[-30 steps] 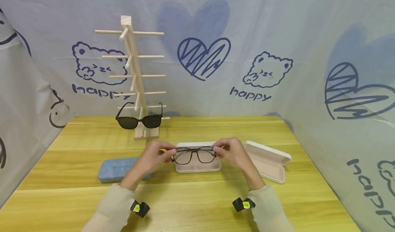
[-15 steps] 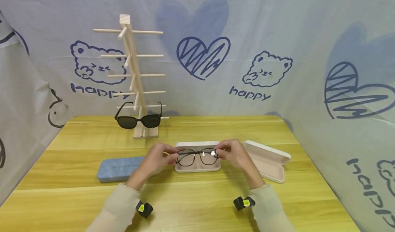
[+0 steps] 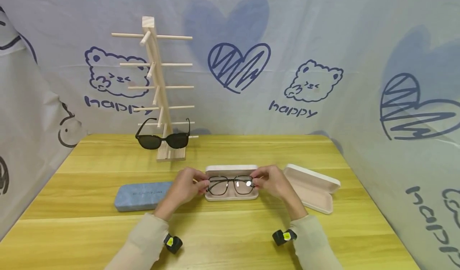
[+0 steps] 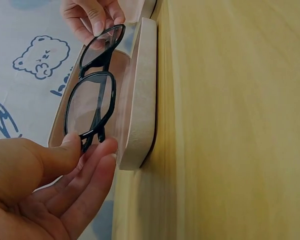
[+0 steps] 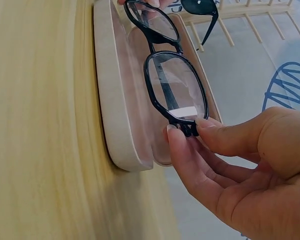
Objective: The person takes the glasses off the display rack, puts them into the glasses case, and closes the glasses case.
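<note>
Black-framed eyeglasses (image 3: pixel 230 179) with clear lenses and folded temples are held level over an open pale pink glasses case (image 3: pixel 231 198). My left hand (image 3: pixel 188 186) pinches their left end between thumb and fingers. At the opposite end, my right hand (image 3: pixel 270 180) pinches the frame by the hinge. In the left wrist view the eyeglasses (image 4: pixel 111 95) overlap the case's inside, the thumb in front of the hinge. The right wrist view has the case's front wall (image 5: pixel 112 90) close below the frame (image 5: pixel 149 80).
Left of the hands lies a closed blue glasses case (image 3: pixel 141 196). A second open pale case (image 3: pixel 312 188) sits by the right forearm. Behind, a wooden peg stand (image 3: pixel 158 70) carries black sunglasses (image 3: pixel 163 141) low down. A printed cloth (image 3: pixel 237 114) hangs around the table (image 3: pixel 230 234).
Both hands have lowered the eyeglasses slightly toward the open case and shifted them a little right. The left hand and forearm have moved right, uncovering more of the blue case.
</note>
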Tool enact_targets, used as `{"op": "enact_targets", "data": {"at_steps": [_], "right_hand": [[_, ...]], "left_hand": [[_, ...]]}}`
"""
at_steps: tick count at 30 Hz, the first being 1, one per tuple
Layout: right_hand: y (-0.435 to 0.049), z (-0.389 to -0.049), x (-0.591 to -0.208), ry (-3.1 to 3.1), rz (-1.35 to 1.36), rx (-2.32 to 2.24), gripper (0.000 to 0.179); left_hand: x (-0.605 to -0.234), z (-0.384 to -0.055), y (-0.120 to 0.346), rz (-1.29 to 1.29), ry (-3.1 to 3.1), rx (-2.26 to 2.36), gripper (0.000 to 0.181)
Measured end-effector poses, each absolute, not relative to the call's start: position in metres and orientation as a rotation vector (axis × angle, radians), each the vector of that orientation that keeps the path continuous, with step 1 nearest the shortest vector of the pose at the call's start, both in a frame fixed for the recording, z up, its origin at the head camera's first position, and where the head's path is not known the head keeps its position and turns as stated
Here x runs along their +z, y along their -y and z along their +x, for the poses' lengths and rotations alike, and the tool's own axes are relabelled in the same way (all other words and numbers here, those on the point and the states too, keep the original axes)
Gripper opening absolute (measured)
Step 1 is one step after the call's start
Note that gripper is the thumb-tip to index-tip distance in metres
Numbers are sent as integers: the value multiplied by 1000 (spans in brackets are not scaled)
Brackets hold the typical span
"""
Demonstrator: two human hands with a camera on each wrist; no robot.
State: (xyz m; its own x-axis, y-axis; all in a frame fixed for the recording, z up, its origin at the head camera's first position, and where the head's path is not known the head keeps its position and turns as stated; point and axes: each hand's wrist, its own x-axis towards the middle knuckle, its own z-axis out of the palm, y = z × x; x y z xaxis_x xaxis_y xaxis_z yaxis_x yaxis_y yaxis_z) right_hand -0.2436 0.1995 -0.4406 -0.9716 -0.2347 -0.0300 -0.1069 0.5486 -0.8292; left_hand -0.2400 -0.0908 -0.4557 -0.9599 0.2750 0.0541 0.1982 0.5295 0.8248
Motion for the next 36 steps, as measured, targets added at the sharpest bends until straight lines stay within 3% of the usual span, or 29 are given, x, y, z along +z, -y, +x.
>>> {"op": "enact_targets", "data": {"at_steps": [36], "right_hand": [[-198,-247,-452,-2689,-123,-1345,14]], "left_hand": [[-460,-238,77,264,-2744,1394,10]]}}
